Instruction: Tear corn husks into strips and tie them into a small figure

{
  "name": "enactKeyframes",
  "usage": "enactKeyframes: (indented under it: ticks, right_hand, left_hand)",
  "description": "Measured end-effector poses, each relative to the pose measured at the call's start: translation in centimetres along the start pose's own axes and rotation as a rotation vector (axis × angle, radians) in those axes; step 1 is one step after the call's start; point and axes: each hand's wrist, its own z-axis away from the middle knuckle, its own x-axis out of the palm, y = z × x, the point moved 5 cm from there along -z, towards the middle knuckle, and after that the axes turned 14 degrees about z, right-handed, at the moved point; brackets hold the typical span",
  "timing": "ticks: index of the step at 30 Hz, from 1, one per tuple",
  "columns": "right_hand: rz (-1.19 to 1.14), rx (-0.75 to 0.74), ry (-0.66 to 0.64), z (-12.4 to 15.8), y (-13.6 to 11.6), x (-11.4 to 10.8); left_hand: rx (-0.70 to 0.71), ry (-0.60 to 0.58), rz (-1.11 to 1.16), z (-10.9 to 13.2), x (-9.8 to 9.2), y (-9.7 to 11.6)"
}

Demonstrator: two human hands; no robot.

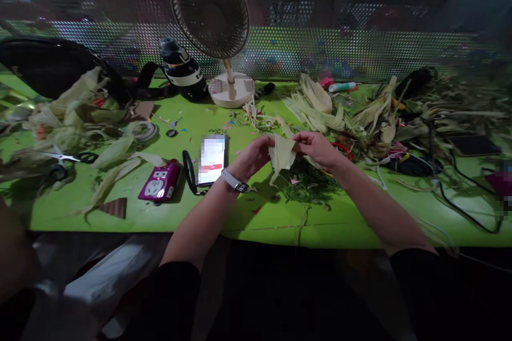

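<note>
Corn husk (282, 152) is pinched by fingers (303, 137) of left hand (256, 155) and right hand (318, 150); may be torn if overstretched.

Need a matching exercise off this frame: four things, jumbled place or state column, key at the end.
1. pale green corn husk piece
2. black-handled metal scissors
3. black bottle with a white band
4. dark-edged rectangular phone

A. screen lit
B. beside the round fan with a pale base
C. held between the left hand and right hand
D. blades spread open

Pairs: 1-C, 2-D, 3-B, 4-A
</note>
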Motion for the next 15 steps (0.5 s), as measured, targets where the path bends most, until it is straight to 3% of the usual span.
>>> enactKeyframes:
  ticks: [3,6,15]
  right_hand:
    - [-0.012,-0.009,-0.003,-0.1,0.1,-0.1]
    - [-0.026,-0.010,0.004,-0.2,0.3,-0.2]
    - [-0.142,0.117,0.062,0.2,0.3,0.1]
  left_hand:
    - [-0.117,-0.086,0.166,0.1,0.7,-0.5]
    - [-0.137,-0.113,0.244,0.3,1.0,-0.5]
    - [-0.079,-0.018,0.171,-0.4,0.0,-1.6]
